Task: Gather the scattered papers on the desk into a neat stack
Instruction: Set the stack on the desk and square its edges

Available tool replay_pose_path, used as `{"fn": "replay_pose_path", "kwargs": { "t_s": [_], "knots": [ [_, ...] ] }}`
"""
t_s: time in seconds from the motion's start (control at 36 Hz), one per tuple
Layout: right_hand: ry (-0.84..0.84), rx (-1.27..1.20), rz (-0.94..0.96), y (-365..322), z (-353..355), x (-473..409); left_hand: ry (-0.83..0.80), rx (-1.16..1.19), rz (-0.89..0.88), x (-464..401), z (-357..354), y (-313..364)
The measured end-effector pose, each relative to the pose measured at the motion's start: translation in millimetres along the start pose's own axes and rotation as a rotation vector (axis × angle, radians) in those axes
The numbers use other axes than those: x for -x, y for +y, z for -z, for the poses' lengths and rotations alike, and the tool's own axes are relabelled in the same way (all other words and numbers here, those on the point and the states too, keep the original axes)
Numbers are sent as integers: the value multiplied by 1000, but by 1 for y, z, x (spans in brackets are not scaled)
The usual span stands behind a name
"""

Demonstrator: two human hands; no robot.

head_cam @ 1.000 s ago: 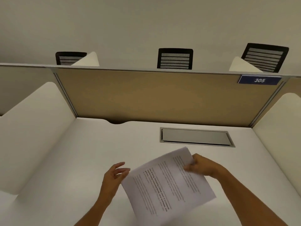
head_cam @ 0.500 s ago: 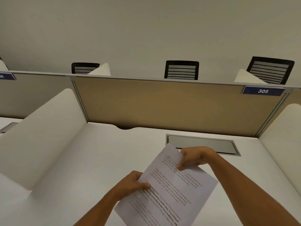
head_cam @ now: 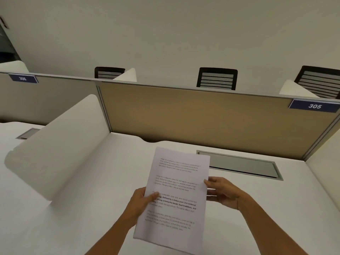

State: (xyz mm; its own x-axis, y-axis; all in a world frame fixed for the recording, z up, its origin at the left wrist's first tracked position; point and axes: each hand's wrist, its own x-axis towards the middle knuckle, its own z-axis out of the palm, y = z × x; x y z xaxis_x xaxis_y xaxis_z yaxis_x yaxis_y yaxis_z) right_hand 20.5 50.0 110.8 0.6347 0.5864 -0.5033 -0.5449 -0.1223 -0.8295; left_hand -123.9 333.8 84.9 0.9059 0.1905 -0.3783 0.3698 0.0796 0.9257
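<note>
A stack of white printed papers (head_cam: 176, 183) is held upright-tilted above the white desk (head_cam: 77, 214), its text facing me. My left hand (head_cam: 141, 203) grips the stack's left edge, thumb lying across the front page. My right hand (head_cam: 223, 192) holds the right edge, fingers curled behind and thumb at the margin. I cannot tell how many sheets the stack holds. No other loose papers show on the desk.
A grey cable hatch (head_cam: 241, 165) is set into the desk behind the papers. A tan partition (head_cam: 202, 116) with a "305" label (head_cam: 315, 106) closes the back; white side dividers (head_cam: 60, 144) flank the desk. Black chair backs (head_cam: 217, 79) stand beyond.
The papers have turned from a slanted lie to nearly upright and facing me. My left hand went from open beside them to gripping the left edge; my right hand slid down the right edge.
</note>
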Motion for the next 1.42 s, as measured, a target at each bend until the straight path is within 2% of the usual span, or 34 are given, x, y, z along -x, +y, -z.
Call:
{"fn": "replay_pose_path", "kwargs": {
  "t_s": [0.14, 0.28, 0.44, 0.58, 0.75, 1.06, 1.42],
  "knots": [
    [45, 121, -28, 28, -43, -22, 113, 29, -7, -4, 18, -1],
    [134, 198, -13, 53, -82, -49, 189, -74, -2, -12, 48, -3],
    [211, 215, -6, 62, -120, -83, 191, -134, 13, -20, 90, -12],
    [224, 203, -18, 61, -144, -110, 252, -115, 92, -27, 136, -23],
    [226, 235, -43, 56, -175, -147, 216, -167, 217, -43, 188, -31],
    [249, 156, -98, 52, -252, -217, 370, -230, 248, -92, 275, -28],
    [367, 228, -196, 62, -284, -302, 408, -209, 317, -154, 329, -51]
  ]
}}
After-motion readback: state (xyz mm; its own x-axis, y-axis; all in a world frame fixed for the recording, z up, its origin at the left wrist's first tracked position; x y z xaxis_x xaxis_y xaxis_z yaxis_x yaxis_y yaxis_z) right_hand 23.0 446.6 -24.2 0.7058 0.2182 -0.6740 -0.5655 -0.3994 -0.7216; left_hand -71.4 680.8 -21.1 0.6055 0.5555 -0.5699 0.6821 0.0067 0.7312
